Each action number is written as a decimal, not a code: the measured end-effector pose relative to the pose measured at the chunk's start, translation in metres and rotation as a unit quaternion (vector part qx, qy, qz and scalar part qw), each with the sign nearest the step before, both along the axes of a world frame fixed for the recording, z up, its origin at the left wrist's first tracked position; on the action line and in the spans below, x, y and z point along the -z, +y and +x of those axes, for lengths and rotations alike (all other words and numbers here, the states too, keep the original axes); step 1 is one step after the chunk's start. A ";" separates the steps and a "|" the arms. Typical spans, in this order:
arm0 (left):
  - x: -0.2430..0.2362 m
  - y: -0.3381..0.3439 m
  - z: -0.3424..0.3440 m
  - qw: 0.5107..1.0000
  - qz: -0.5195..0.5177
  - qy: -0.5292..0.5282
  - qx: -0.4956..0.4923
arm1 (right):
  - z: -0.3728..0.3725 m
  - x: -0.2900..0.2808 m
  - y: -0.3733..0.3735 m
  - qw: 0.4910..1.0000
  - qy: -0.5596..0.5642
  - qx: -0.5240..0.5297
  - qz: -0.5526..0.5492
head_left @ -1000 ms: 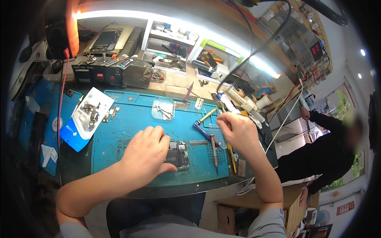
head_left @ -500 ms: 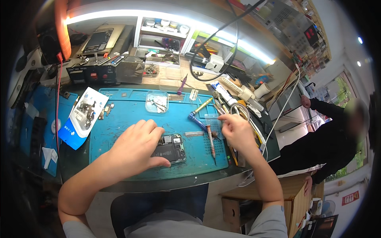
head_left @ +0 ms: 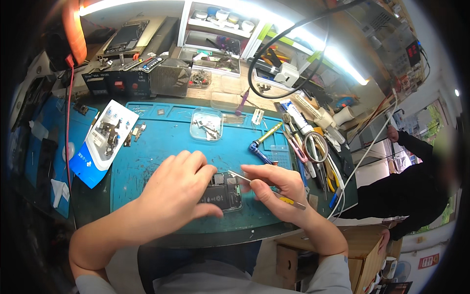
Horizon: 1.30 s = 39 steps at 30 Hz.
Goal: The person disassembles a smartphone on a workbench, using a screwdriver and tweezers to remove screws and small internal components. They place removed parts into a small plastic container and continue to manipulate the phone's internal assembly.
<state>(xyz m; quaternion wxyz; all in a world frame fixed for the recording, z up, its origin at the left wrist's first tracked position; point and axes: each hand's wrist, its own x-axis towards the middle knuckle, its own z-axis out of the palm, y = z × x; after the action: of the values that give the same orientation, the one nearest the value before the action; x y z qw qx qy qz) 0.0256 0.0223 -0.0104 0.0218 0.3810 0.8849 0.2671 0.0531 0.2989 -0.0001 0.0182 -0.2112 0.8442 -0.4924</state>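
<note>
An opened smartphone (head_left: pixel 220 197) lies on the blue work mat (head_left: pixel 147 166), its black battery and inner parts exposed. My left hand (head_left: pixel 176 191) spans its left end, fingers at the far edge and thumb stretched over the near part; they hide that end. Between the thumb and fingers of my right hand (head_left: pixel 279 188) is a slim, pointed metal tool (head_left: pixel 291 201) with a yellow patch near its back end. Its tip reaches the far edge of the phone. Whether it has one blade or two I cannot tell.
Beyond the phone stands a clear tray (head_left: pixel 206 124) of small parts. A white-and-blue packet (head_left: pixel 108 139) lies left. Scissors (head_left: pixel 297 147), a blue-and-yellow tool (head_left: pixel 264 142) and several hand tools crowd the right. A black cable (head_left: pixel 250 73) loops overhead. A person in black (head_left: pixel 406 183) stands at right.
My right hand has come left from the tools to the phone, now with the slim metal tool in it. My left hand stays on the phone. The view has shifted slightly.
</note>
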 end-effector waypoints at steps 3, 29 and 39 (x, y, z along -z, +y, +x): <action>-0.010 -0.003 0.005 1.000 -0.018 -0.011 0.008 | -0.011 0.012 0.005 0.999 0.032 -0.022 0.002; -0.024 0.001 0.006 0.996 -0.054 -0.066 0.007 | -0.022 0.022 -0.007 0.994 0.093 -0.037 0.039; -0.025 0.002 0.006 0.996 -0.061 -0.069 0.007 | -0.022 0.026 -0.008 0.992 0.118 -0.032 0.038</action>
<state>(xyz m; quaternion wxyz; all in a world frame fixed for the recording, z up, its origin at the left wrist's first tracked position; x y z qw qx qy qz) 0.0317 0.0242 0.0144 0.1075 0.3658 0.8933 0.2378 0.0308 0.2914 -0.0263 -0.0574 -0.2942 0.8512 -0.4308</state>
